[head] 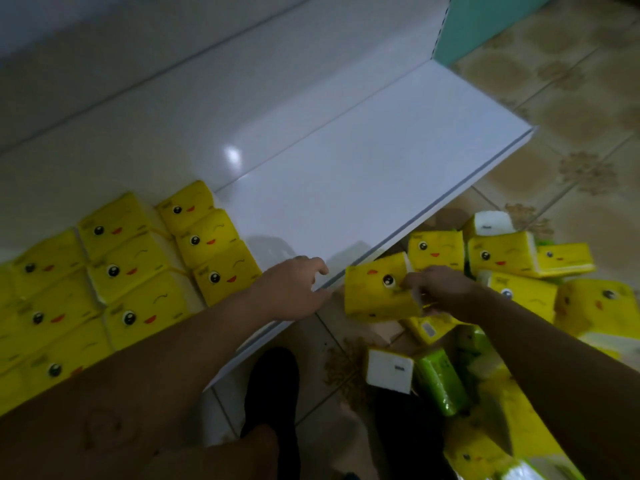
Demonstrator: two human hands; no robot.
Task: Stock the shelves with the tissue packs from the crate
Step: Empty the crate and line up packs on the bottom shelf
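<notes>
My right hand [440, 292] grips a yellow tissue pack [375, 289] with a cartoon face, held just off the front edge of the white shelf [363, 174]. My left hand [294, 292] hovers over that front edge with relaxed fingers and holds nothing. Several yellow tissue packs [128, 268] stand in rows on the left part of the shelf. A heap of loose yellow packs [502, 258] lies at the right, below the shelf. The crate itself is not clearly visible under the heap.
Green tissue packs [440, 382] and a white-ended pack [389, 374] lie among the heap at lower right. Patterned floor tiles [571, 116] run along the right. My dark shoe [273, 386] stands below the shelf edge. A teal panel [485, 22] rises at the shelf's far end.
</notes>
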